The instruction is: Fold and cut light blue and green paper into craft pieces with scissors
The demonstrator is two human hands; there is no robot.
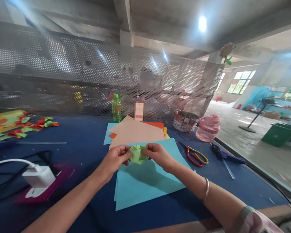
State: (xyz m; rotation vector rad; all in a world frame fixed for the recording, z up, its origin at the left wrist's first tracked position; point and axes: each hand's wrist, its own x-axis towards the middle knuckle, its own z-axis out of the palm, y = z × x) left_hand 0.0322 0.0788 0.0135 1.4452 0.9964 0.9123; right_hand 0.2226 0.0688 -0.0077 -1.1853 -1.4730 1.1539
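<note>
Both my hands hold a small folded green paper piece (pixel 137 154) above a light blue paper sheet (pixel 147 184) on the blue table (pixel 82 139). My left hand (pixel 116 158) pinches its left side, fingers closed on it. My right hand (pixel 157 154) pinches its right side, with a bangle on that wrist. Behind the green piece lies a stack of coloured sheets (pixel 135 131), a tan one on top.
Scissors (pixel 195 156) with red and yellow handles and a blue glue gun (pixel 224 156) lie to the right. A green bottle (pixel 116 108), a woven basket (pixel 185 121) and a pink jar (pixel 208 128) stand at the back. A white charger (pixel 38 176) and cables lie left; paper scraps (pixel 21 124) far left.
</note>
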